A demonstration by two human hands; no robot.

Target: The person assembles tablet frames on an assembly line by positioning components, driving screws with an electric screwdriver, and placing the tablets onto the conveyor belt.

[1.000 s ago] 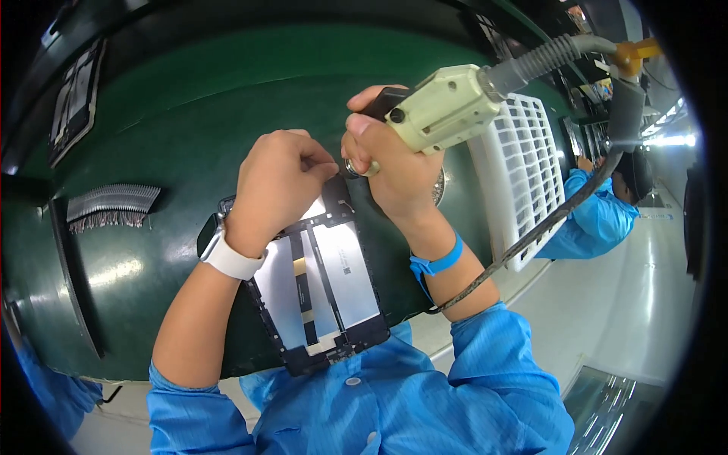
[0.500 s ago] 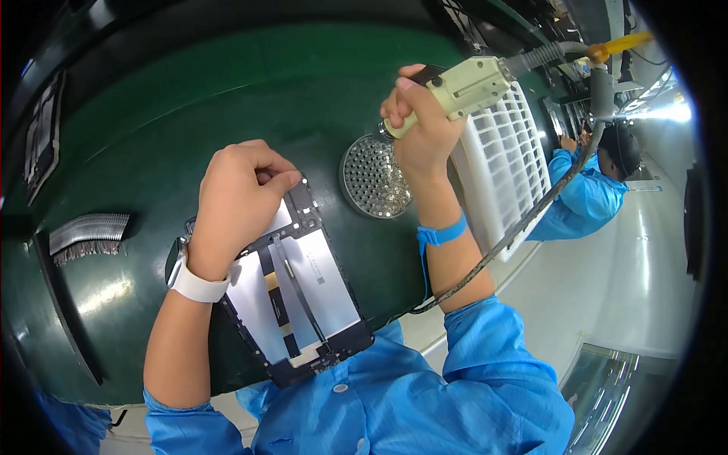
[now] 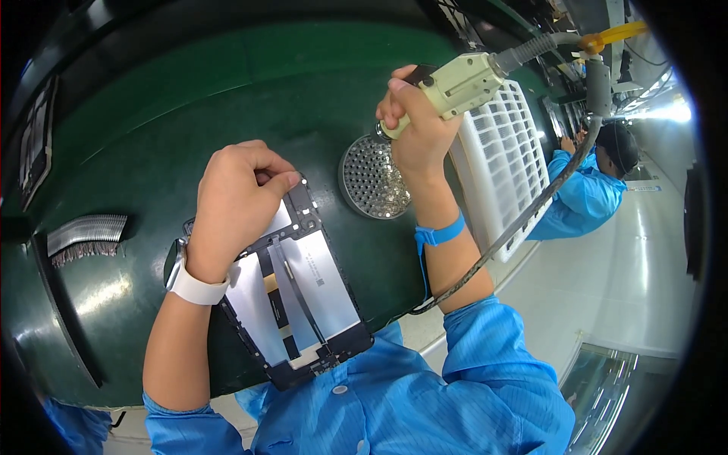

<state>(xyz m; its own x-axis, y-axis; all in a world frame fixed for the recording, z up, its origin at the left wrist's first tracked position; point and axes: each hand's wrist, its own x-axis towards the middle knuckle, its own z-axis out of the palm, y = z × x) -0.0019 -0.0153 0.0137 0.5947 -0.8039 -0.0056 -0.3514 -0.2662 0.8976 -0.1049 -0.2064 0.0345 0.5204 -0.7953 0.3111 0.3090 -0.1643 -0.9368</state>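
Observation:
My left hand (image 3: 241, 191), wearing a white-strapped watch, is closed at the top edge of an opened tablet (image 3: 322, 269). Its thumb presses on the tablet's upper corner; the curled fingertips are partly hidden. The tablet shows silver panels, a black frame and a dark ribbon strip, and its lower end reaches past the table's near edge. My right hand (image 3: 417, 117) wraps round a pale green electric screwdriver (image 3: 464, 85). The nose of the screwdriver is over the upper rim of a round metal screw tray (image 3: 371, 178), dotted with holes and loose screws; its bit is hidden.
Right of the screw tray stands a white slatted plastic basket (image 3: 504, 163). A dark cable (image 3: 523, 224) runs past my right forearm. At left lie a row of silver strips (image 3: 87, 233) and a dark panel (image 3: 39, 144). A co-worker in blue (image 3: 588, 182) sits at right.
The screwdriver and my right hand have shifted very slightly left and up. My left hand and the tablet look unmoved.

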